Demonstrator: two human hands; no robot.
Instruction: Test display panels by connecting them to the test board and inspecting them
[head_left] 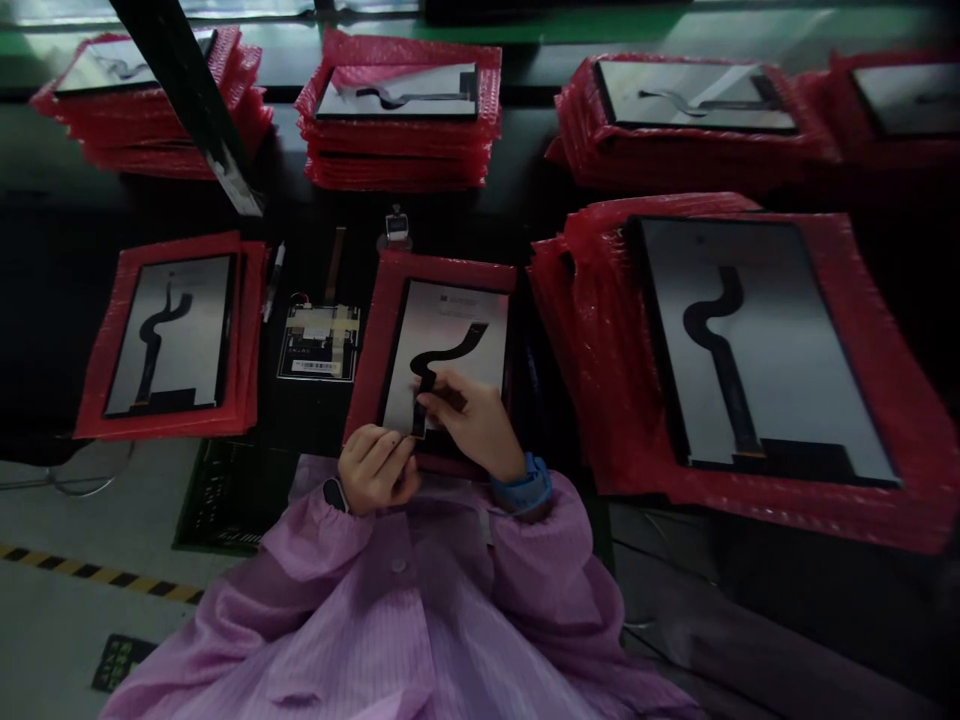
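Note:
A display panel point(465, 310) with a pale back lies on red bubble wrap point(369, 350) in front of me. Its black flex cable point(446, 352) curves up over the back. My right hand point(476, 415), with a blue band at the wrist, pinches the lower part of this cable between thumb and fingers. Curled at the panel's near edge, beside the cable's base, is my left hand point(377, 468). Its fingers are closed, and whatever lies between the fingertips is too small to make out.
Left of the panel sit a small circuit board assembly point(319, 340), a white pen point(274, 283) and a wrapped panel stack point(169, 335). A larger stack point(765, 350) is at right. More stacks point(401, 145) line the back shelf. A dark post point(191, 100) slants down at upper left.

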